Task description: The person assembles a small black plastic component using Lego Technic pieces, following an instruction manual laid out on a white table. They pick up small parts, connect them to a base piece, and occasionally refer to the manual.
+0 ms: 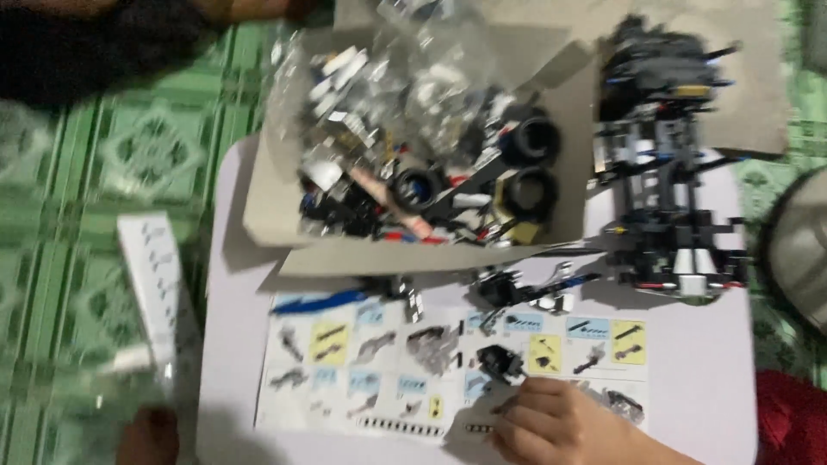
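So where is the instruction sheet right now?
In the head view the instruction sheet lies on the table's near edge, below the cardboard box, under the right hand.

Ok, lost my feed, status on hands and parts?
Right hand flat on instruction sheet. Left hand off table, empty. Small black piece beside right hand.

The open brown cardboard box (276,207) at twelve o'clock looks matt and fibrous, its flaps dull. Inside, clear crinkled plastic bags (379,77) shine over small glossy plastic bricks, and the black tyres (530,138) look like matt rubber. At two o'clock the dark grey and black plastic model chassis (668,172) has a hard, slightly glossy finish. The printed paper instruction sheet (362,362) at six o'clock is smooth with a faint sheen. The pale lilac table (724,379) is smooth and matt. The right hand (551,422) rests on the paper.
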